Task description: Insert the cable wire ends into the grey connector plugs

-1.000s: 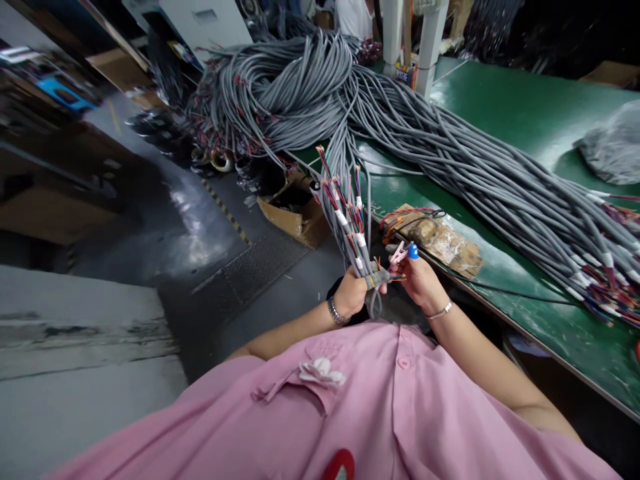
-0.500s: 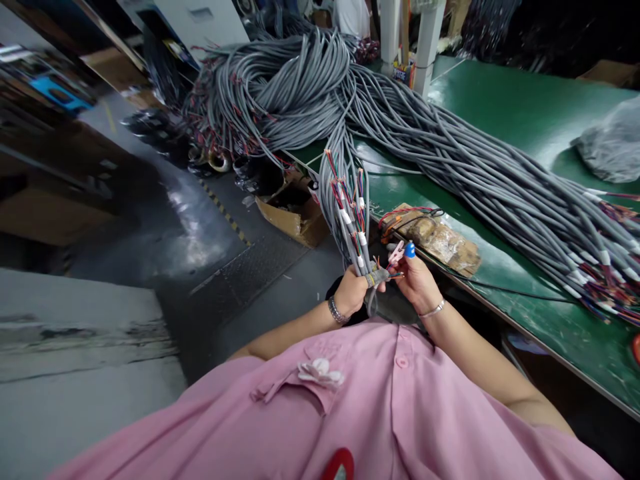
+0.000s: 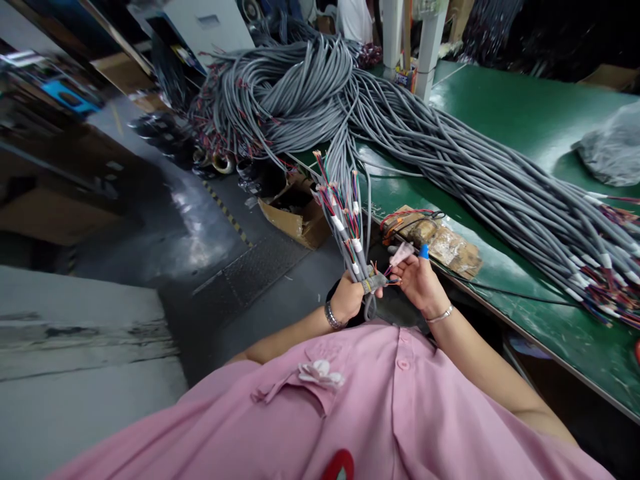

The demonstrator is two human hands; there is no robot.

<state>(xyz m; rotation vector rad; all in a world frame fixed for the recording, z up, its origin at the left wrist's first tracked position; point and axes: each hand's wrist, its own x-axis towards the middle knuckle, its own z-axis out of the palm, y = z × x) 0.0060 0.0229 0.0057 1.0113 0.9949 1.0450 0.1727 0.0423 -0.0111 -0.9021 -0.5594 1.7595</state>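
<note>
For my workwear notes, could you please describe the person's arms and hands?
The forearms are bare; the shirt is pink. The left hand has a chunky metallic wristband, and a grey, yellow-banded cover seems to be on its thumb. The right hand has a slim silvery wristband and a blue thumb cover.

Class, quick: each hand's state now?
Left hand: closed, holding a bundle of round grey cables with multicoloured wire ends.
Right hand: half-curled at a blurred, small pale-pink clip; grip unclear.
</note>
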